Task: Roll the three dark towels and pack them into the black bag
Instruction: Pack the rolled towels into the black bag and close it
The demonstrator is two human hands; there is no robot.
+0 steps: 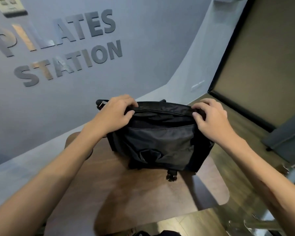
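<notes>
A black fabric bag stands on a small brown wooden table, its top opening facing me and slightly parted. My left hand grips the left end of the bag's top edge, fingers curled over the rim. At the right end of the same edge, my right hand pinches the rim. The inside of the bag is dark; I cannot tell what lies in it. No loose towel shows on the table.
A grey wall with the raised letters "PILATES STATION" stands behind the table. A dark-framed panel rises at the right. A buckle hangs from the bag's front. Something dark sits at the bottom edge.
</notes>
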